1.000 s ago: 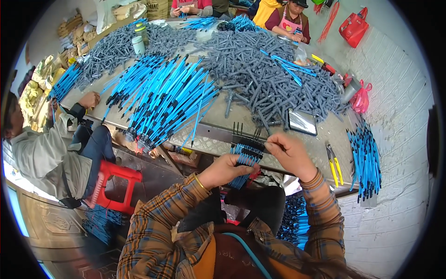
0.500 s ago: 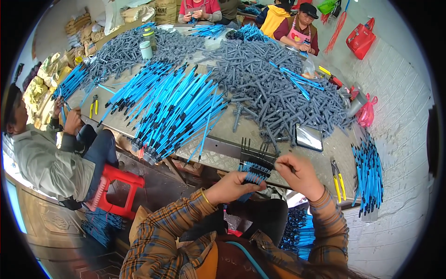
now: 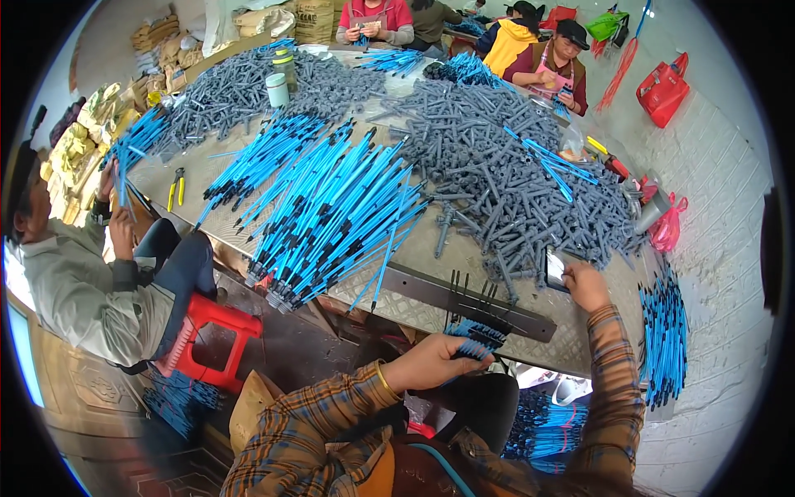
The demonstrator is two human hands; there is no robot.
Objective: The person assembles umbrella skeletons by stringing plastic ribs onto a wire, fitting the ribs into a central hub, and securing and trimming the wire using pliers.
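My left hand (image 3: 435,362) is closed around a small bundle of blue rods with black fittings (image 3: 476,335), held just off the table's near edge. Several thin black tips stick up from the bundle. My right hand (image 3: 586,287) reaches over the table at a dark-framed flat device, like a phone or small tablet (image 3: 556,270), and covers part of it. Its fingertips overlap the device; whether they grip it or only touch it cannot be seen. Close by lies a large heap of grey plastic tube-like pieces (image 3: 530,207).
A large pile of blue rods (image 3: 339,215) lies left of centre, a metal bar (image 3: 472,302) along the near edge. Yellow-handled pliers (image 3: 176,189) and a pale jar (image 3: 277,89) stand farther off. A co-worker (image 3: 91,273) sits at left by a red stool (image 3: 219,340); others work behind.
My right hand has left the bundle and moved right and forward to the flat device. The left hand keeps the bundle. The whole view has shifted slightly.
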